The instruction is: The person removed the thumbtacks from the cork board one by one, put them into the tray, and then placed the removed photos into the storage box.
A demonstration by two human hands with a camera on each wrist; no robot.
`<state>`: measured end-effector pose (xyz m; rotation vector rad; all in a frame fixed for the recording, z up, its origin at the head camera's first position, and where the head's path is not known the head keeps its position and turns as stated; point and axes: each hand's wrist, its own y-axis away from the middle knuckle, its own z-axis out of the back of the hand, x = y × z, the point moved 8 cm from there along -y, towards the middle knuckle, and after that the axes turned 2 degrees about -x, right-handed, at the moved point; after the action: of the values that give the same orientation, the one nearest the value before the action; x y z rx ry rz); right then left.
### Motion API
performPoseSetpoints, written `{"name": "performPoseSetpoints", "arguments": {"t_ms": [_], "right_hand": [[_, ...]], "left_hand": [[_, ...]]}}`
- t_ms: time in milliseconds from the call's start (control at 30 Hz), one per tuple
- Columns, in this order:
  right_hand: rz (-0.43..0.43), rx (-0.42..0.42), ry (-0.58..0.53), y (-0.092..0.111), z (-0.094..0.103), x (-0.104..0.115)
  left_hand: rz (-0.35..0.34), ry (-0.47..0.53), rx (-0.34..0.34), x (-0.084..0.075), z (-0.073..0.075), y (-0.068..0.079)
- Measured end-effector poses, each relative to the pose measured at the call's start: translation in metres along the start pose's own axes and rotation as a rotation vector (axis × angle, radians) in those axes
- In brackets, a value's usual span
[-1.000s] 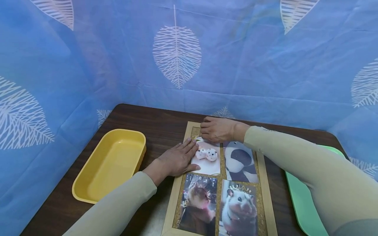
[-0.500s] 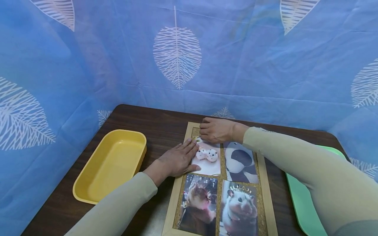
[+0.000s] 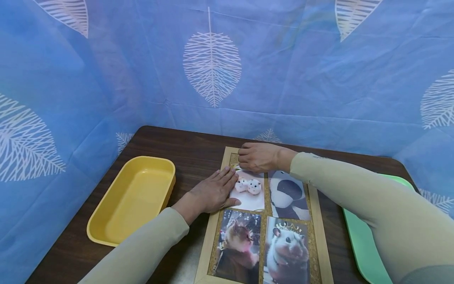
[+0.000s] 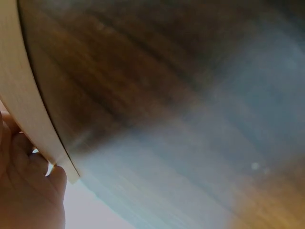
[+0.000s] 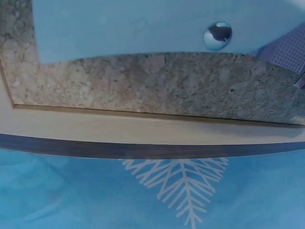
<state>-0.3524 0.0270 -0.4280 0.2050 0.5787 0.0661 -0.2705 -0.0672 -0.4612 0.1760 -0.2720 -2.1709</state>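
Observation:
A wood-framed corkboard (image 3: 320, 232) lies on the dark table, bearing several photos. My left hand (image 3: 214, 191) is spread over the left edge of a pale photo with two small white animals (image 3: 248, 199), fingers straight. In the left wrist view, part of that hand (image 4: 35, 191) shows beside the wooden frame (image 4: 28, 90). At the photo's top edge rests my right hand (image 3: 260, 157), fingers bent; anything under its fingertips is hidden. A silver thumbtack (image 5: 218, 36) sits near the top edge of the neighbouring panda-like photo (image 5: 119, 28).
To the left stands a yellow tray (image 3: 133, 197). A green tray (image 3: 369, 244) lies at the right, partly under the right sleeve. Lower on the board are a brown animal photo (image 3: 239, 240) and a crowned white hamster photo (image 3: 287, 248). Blue leaf-patterned cloth (image 3: 319, 79) hangs behind the table.
My right hand has shifted very slightly left at the photo's top edge. The left hand stays in place, and the board and trays have not moved.

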Motion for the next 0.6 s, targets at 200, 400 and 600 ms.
{"name": "performPoseSetpoints", "arguments": {"t_ms": [200,400,600], "right_hand": [[-0.007,0.007,-0.008,-0.0007,-0.0004,-0.0009],[-0.020,0.005,-0.012,-0.0007,0.0006,-0.0016],[-0.016,0.013,-0.003,-0.0012,0.0020,-0.0012]], "left_hand": [[0.006,0.004,0.019,0.0004,-0.0006,-0.0011],[0.003,0.000,0.015,-0.0003,0.0008,-0.0013],[0.008,0.004,0.015,0.0002,0.0004,-0.0014]]}}
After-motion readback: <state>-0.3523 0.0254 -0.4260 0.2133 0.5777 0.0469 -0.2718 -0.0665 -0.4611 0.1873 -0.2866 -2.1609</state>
